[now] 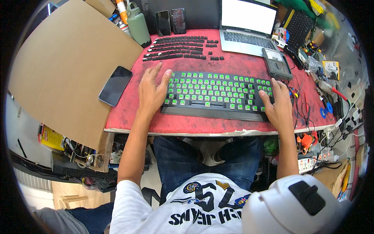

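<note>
A black mechanical keyboard without its keycaps lies on the red work surface, its green switches exposed in rows. Beside its left end is my left hand, with the thumb raised near the top left corner and the fingers apart. My right hand is at the opposite end, thumb over the rightmost switches and fingers spread along the edge; whether it touches the keyboard I cannot tell. Neither hand visibly holds anything. Behind the keyboard, black keycaps are laid out in rows, with a few smaller groups to their right.
An open laptop and an analog multimeter stand at the back right. A phone lies left, by a large cardboard sheet. A green bottle and two phones stand behind. Cables and tools crowd the right side.
</note>
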Available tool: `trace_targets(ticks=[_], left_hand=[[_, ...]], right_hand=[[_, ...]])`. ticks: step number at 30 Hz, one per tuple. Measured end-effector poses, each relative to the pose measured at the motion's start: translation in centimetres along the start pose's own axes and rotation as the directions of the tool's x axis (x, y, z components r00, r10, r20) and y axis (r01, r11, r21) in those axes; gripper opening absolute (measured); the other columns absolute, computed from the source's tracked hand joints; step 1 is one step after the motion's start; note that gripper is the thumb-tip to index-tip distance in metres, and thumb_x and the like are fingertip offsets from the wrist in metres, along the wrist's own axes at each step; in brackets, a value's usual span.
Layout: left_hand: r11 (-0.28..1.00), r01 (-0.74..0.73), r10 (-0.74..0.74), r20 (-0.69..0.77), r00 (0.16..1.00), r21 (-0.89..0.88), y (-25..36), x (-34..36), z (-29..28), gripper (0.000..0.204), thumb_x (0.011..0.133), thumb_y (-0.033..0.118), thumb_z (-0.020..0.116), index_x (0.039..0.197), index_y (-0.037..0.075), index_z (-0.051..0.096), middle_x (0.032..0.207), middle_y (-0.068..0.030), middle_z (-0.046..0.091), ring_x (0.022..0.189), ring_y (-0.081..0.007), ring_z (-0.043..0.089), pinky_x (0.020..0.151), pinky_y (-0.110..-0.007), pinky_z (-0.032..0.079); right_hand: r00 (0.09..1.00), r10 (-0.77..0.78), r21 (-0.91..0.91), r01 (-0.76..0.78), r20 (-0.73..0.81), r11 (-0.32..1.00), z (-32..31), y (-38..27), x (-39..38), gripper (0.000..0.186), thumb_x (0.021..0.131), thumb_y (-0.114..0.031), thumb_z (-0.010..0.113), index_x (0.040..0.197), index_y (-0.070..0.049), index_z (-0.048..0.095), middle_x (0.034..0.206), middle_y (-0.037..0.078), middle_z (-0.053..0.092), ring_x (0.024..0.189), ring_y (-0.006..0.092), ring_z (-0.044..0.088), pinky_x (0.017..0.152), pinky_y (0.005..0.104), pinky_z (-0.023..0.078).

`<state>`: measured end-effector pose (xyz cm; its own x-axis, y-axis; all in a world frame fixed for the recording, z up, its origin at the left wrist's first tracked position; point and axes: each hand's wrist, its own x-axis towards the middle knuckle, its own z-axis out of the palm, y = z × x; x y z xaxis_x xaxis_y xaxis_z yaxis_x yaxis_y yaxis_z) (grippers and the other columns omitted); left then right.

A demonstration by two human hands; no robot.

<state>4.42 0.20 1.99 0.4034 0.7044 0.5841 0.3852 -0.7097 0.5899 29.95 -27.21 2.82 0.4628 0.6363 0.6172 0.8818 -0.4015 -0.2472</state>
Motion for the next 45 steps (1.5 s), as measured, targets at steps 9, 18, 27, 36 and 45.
trace_targets(ticks=[9, 18, 27, 36, 45], left_hand=[[0.896, -0.423, 0.370, 0.296, 0.881, 0.136, 2.3, -0.6, 0.2, 0.053, 0.103, 0.036, 0.049, 0.144, 0.002, 0.048, 0.148, -0.0227, 0.047, 0.142, -0.0379, 0.040, 0.119, -0.047, 0.025], [0.958, -0.229, 0.282, 0.412, 0.866, -0.174, 1.2, 5.1, -1.0, 0.051, 0.100, 0.043, 0.055, 0.116, -0.003, 0.068, 0.112, -0.0234, 0.069, 0.106, -0.0363, 0.066, 0.092, -0.043, 0.050], [0.963, -0.263, 0.200, 0.782, 0.590, -0.048, 0.5, 11.3, 6.5, 0.040, 0.097, 0.034, 0.059, 0.109, -0.002, 0.070, 0.103, -0.0218, 0.072, 0.096, -0.0331, 0.069, 0.087, -0.042, 0.052], [0.948, -0.306, 0.249, 0.789, 0.562, -0.081, 0.6, 14.7, 13.7, 0.020, 0.078, 0.010, 0.074, 0.097, 0.002, 0.075, 0.090, -0.0157, 0.074, 0.087, -0.0253, 0.072, 0.078, -0.039, 0.055], [0.933, -0.345, 0.299, 0.754, 0.585, -0.102, -0.7, 14.1, 14.4, 0.011, 0.075, 0.011, 0.074, 0.081, 0.002, 0.075, 0.080, -0.0148, 0.074, 0.074, -0.0259, 0.071, 0.070, -0.040, 0.054]], right_hand=[[0.969, -0.138, 0.052, 0.131, 0.203, 0.990, 1.2, -5.1, 0.6, 0.055, 0.095, -0.034, 0.063, 0.136, 0.000, 0.053, 0.132, 0.024, 0.056, 0.123, 0.0399, 0.053, 0.106, 0.0477, 0.039], [0.992, 0.114, 0.211, -0.124, 0.057, 0.970, -1.0, -0.6, 0.6, 0.053, 0.092, -0.029, 0.069, 0.131, 0.003, 0.054, 0.123, 0.025, 0.061, 0.114, 0.0399, 0.059, 0.100, 0.0441, 0.045], [0.967, 0.175, 0.122, -0.200, 0.187, 0.972, -1.4, 0.3, -4.7, 0.089, 0.065, -0.042, 0.090, 0.134, 0.000, 0.053, 0.128, 0.021, 0.058, 0.120, 0.0371, 0.054, 0.104, 0.0468, 0.040], [0.988, 0.099, 0.172, -0.119, 0.123, 0.978, 1.2, 1.2, -3.4, 0.093, 0.062, -0.047, 0.089, 0.134, -0.001, 0.052, 0.129, 0.019, 0.058, 0.121, 0.0371, 0.053, 0.104, 0.0463, 0.039], [0.999, 0.019, 0.186, -0.012, -0.038, 0.982, 1.9, 1.6, -3.6, 0.074, 0.073, -0.045, 0.084, 0.126, -0.001, 0.056, 0.124, 0.018, 0.060, 0.120, 0.0370, 0.053, 0.103, 0.0478, 0.040]])
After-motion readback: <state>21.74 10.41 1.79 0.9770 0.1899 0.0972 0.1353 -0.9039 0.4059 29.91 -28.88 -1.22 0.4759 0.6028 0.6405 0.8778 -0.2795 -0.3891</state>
